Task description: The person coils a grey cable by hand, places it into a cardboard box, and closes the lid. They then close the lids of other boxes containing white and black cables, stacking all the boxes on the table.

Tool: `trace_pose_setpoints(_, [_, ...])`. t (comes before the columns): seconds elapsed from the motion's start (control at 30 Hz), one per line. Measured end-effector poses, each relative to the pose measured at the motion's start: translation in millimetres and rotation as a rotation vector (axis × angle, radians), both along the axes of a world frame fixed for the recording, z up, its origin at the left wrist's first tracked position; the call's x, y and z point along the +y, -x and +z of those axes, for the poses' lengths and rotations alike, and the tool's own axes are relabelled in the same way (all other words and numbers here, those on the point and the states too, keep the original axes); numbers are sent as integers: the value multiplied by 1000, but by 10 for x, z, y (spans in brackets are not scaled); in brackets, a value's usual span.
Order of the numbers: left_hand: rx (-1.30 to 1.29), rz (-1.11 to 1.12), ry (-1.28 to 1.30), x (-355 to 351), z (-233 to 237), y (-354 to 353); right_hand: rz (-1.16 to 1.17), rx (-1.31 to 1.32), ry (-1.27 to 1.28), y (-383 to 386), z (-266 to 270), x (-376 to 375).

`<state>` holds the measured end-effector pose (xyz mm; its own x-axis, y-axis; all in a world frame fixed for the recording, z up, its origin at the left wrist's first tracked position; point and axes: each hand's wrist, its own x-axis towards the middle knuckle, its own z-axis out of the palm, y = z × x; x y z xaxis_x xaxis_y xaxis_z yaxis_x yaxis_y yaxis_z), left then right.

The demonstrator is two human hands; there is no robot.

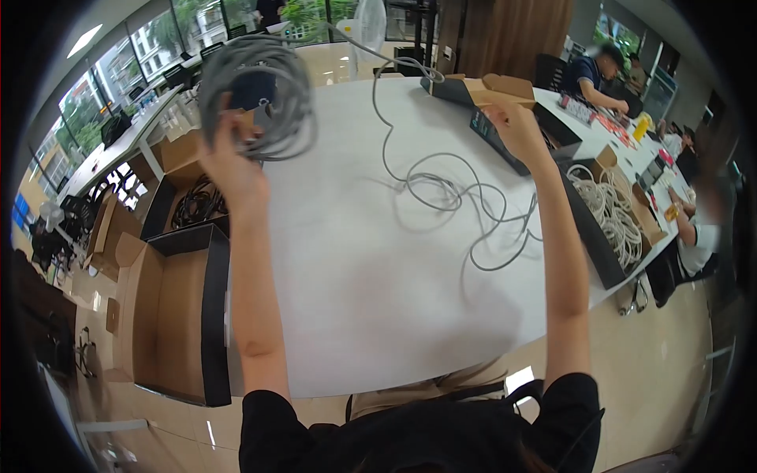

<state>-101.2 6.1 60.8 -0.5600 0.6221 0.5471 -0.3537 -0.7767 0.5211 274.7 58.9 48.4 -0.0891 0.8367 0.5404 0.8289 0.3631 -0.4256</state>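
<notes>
Roughly halfway, I'd judge: a good part of the grey cable is wound into a coil point(292, 106), held up far left w/ the left hand point(233, 169) closed round it. The rest, i.e. the loose cable point(441, 189), lies tangled mid-right on the white table point(355, 299), not yet wound. The right hand point(516, 130) is at the open box point(465, 91) far right; can't tell if it grips anything.

My two bare forearms reaching up the frame, left hand point(233, 169) raised at upper left, fingers closed in a grip, right hand point(520, 130) at upper right, fingers curled, black sleeves at bottom.
</notes>
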Motion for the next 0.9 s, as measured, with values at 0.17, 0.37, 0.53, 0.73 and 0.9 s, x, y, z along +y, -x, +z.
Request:
trace_pose_setpoints(0.17, [244, -168, 40, 51, -243, -403, 377, 460, -366, 774, 382, -811])
trace_pose_setpoints(0.37, [701, -391, 99, -127, -263, -604, 429, 192, -543, 956, 276, -731])
trace_pose_setpoints(0.53, [1168, -624, 54, -272, -150, -597, 367, -61, -366, 883, 218, -655])
trace_pose_setpoints(0.73, [567, -602, 57, -156, -228, -606, 476, 596, -88, 784, 233, -729])
trace_pose_setpoints(0.9, [199, -458, 70, -44, -298, -616, 497, 660, -176, 806, 218, -747])
